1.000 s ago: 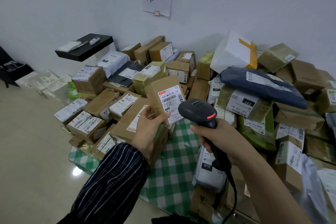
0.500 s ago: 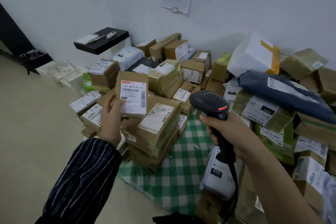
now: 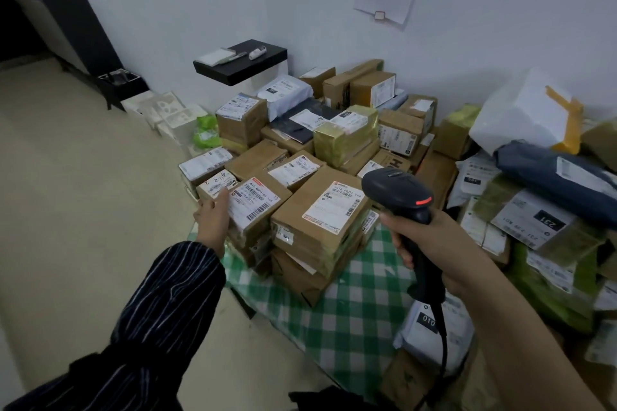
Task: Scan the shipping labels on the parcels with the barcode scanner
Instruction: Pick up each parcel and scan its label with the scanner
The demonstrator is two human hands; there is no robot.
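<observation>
My right hand (image 3: 430, 243) grips the handle of a black barcode scanner (image 3: 397, 195); a red light glows on its head and its cable hangs down. My left hand (image 3: 213, 218) holds a small brown parcel (image 3: 267, 192) by its left end, thumb on its white label. The parcel lies flat on top of the left stack, label up. Beside it, just left of the scanner, lies a larger brown parcel (image 3: 300, 223) with a white label, on top of stacked boxes. The scanner head hovers over that parcel's right edge.
Many labelled parcels are heaped on a green checked cloth (image 3: 354, 310) against the white wall. To the right lie a dark blue mailer (image 3: 551, 177) and a white package (image 3: 524, 113). A black shelf (image 3: 240, 65) juts from the wall. Bare floor (image 3: 83, 210) lies to the left.
My left hand carried the small parcel from in front of the scanner leftward and down onto the left stack. The scanner stayed about where it was. The view turned left.
</observation>
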